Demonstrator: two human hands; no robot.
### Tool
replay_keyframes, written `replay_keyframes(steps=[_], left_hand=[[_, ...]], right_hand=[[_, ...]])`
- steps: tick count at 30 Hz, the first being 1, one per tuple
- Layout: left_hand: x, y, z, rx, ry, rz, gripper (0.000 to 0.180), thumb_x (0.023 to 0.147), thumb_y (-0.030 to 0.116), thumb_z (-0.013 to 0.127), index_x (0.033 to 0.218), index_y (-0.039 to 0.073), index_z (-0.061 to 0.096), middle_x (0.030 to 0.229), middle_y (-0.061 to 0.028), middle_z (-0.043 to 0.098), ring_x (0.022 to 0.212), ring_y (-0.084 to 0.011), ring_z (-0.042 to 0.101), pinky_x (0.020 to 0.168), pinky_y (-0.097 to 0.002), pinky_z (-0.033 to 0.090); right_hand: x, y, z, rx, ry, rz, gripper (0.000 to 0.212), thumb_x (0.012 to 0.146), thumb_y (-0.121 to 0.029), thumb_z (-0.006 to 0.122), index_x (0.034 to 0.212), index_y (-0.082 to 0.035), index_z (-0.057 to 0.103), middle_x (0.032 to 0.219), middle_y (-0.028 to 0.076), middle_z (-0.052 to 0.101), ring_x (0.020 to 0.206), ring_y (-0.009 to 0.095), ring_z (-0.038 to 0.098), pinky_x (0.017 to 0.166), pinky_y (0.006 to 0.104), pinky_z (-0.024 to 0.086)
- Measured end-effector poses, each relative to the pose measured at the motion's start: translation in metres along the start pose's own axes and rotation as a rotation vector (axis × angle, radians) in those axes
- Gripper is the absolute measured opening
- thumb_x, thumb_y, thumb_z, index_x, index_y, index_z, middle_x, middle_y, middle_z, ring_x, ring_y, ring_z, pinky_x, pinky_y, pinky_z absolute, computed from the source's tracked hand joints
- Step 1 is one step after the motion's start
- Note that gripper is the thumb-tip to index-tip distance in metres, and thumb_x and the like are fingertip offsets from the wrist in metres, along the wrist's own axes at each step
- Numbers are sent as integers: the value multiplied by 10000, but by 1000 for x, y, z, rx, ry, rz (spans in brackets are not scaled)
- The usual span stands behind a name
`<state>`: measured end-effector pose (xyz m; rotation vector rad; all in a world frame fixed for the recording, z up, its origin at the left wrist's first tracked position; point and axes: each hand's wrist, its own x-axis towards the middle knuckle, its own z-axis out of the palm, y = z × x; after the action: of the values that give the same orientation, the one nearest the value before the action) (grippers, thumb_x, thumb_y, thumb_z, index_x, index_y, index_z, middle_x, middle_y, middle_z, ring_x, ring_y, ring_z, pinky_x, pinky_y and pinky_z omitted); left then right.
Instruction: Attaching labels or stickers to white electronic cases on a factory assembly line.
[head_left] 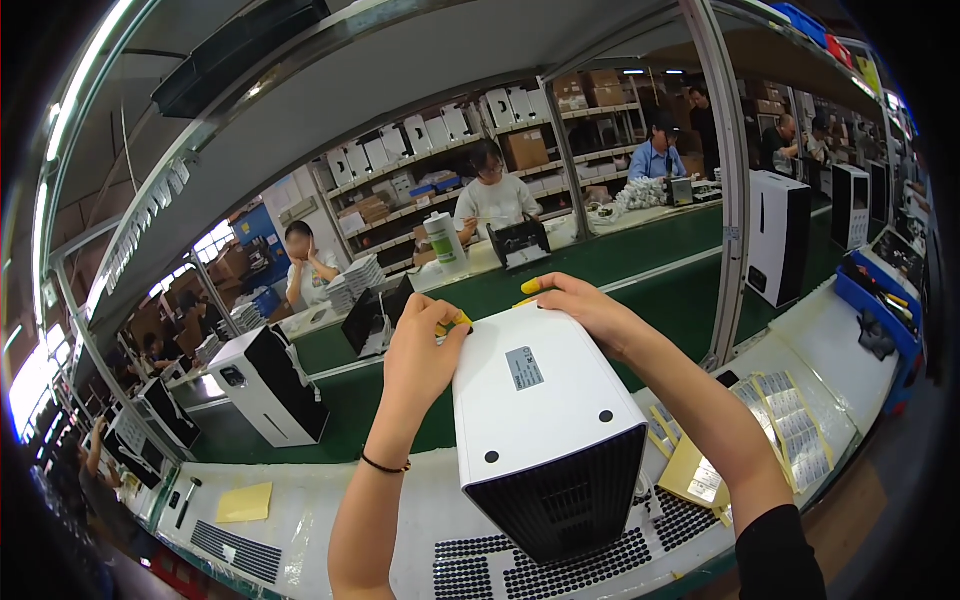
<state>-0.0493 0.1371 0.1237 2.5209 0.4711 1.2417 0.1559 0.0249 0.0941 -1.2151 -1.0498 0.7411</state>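
Observation:
A white box-shaped appliance (540, 420) with a black grille at its near end lies on its side on the white workbench (310, 520). A small grey label and three black dots show on its upturned face. My left hand (420, 345) grips the far left corner of the appliance, with yellow finger cots on the fingertips. My right hand (575, 305) rests on the far right edge, one yellow-tipped finger pointing left. Both hands hold the far end of the unit.
Sheets of black round pads (560, 570) lie under the appliance and at lower left. Label sheets (790, 420) and yellow stickers (245, 502) lie on the bench. A green conveyor (660, 290) carries other white-and-black units (270, 385). Several seated people work beyond it.

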Motion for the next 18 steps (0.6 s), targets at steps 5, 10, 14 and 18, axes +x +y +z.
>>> replay_keyframes(steps=[5, 10, 14, 18], left_hand=[[3, -1, -12, 82, -87, 44, 136, 801, 82, 678, 914, 8, 658, 896, -78, 544, 857, -221, 574, 755, -308, 457], [-5, 14, -23, 195, -129, 81, 154, 803, 90, 674, 950, 43, 682, 933, -72, 555, 903, -233, 575, 761, -306, 459], [-7, 0, -24, 238, -87, 178, 271, 829, 107, 667, 1098, 70, 675, 999, -66, 580, 915, -209, 585, 777, -279, 465], [2, -19, -1, -441, -183, -207, 375, 904, 97, 601, 1263, 3, 549, 1037, -59, 611, 897, -115, 585, 784, -225, 471]], right_hand=[[-1, 0, 4, 29, -4, -11, 412, 893, -237, 565, 1232, -15, 492, 1043, 87, 603, 935, 124, 567, 823, 255, 446], [-1, 3, 1, 34, 12, -18, 389, 915, -199, 576, 1235, -2, 478, 1066, 114, 620, 907, 116, 615, 730, 232, 512], [-3, 3, 4, 48, 36, -19, 381, 916, -196, 570, 1233, -4, 480, 1056, 118, 620, 896, 112, 615, 713, 230, 510], [-8, -5, 9, 40, 15, -13, 414, 891, -235, 574, 1226, -9, 489, 1048, 99, 607, 931, 127, 571, 818, 252, 449]])
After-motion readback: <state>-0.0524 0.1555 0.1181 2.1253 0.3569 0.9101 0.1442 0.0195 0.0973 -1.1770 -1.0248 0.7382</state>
